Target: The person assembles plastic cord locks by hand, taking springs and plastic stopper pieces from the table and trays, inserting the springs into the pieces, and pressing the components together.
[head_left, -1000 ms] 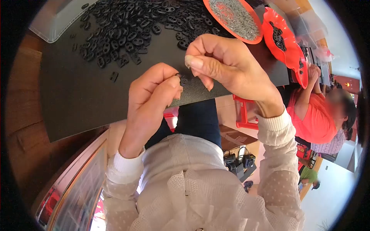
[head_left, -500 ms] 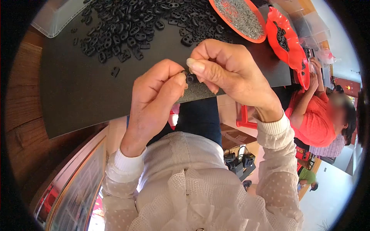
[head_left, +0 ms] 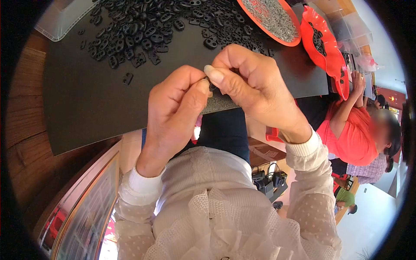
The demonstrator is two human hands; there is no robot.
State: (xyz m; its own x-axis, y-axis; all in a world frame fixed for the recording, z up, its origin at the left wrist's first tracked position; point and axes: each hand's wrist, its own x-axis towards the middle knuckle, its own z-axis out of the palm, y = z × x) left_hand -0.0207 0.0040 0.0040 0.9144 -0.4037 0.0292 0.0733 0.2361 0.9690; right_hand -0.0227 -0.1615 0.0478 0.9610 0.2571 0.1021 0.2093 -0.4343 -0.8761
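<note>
The left hand (head_left: 177,106) pinches one small black piece (head_left: 211,85); the right hand (head_left: 253,84) meets it, fingertips pressed closed, their grip hidden from me. One loose piece (head_left: 127,78) lies beyond the left; farther out, one uncountable heap (head_left: 138,28), and, past the right, one red plate (head_left: 296,34).

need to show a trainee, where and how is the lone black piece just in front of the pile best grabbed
Probably pinch the black piece by opposite outer edges, coming from above on the person's side: it lies low on the bare mat, while the pile crowds its far side.
</note>
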